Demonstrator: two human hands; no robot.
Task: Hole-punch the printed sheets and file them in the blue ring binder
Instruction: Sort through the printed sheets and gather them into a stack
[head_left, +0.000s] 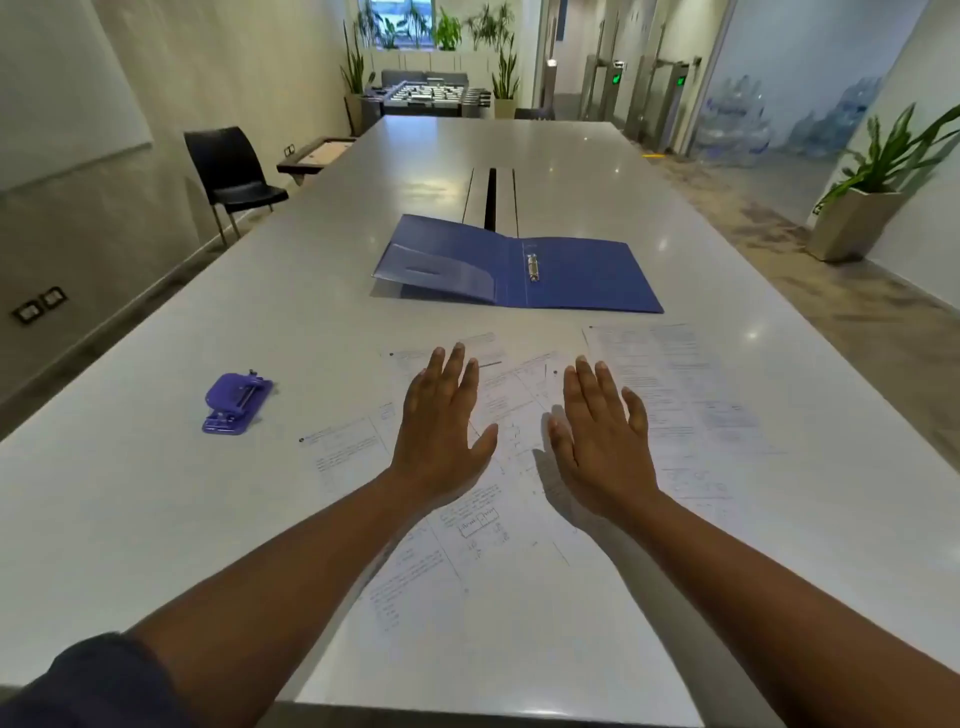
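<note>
Several printed sheets (691, 395) lie spread loosely across the white table (130, 519) in front of me, overlapping each other. My left hand (441, 431) and my right hand (602, 436) are both flat with straight fingers, palms down over the middle sheets; whether they touch the paper I cannot tell. Beyond the sheets the blue ring binder (571, 280) lies open, its metal rings (532, 266) at the spine. A purple hole punch (234, 402) sits on the table to the left of the sheets, apart from both hands.
A dark cable slot (491, 197) runs along the table's middle behind the binder. A black chair (231, 171) stands at the left side. A potted plant (872, 192) stands on the floor to the right.
</note>
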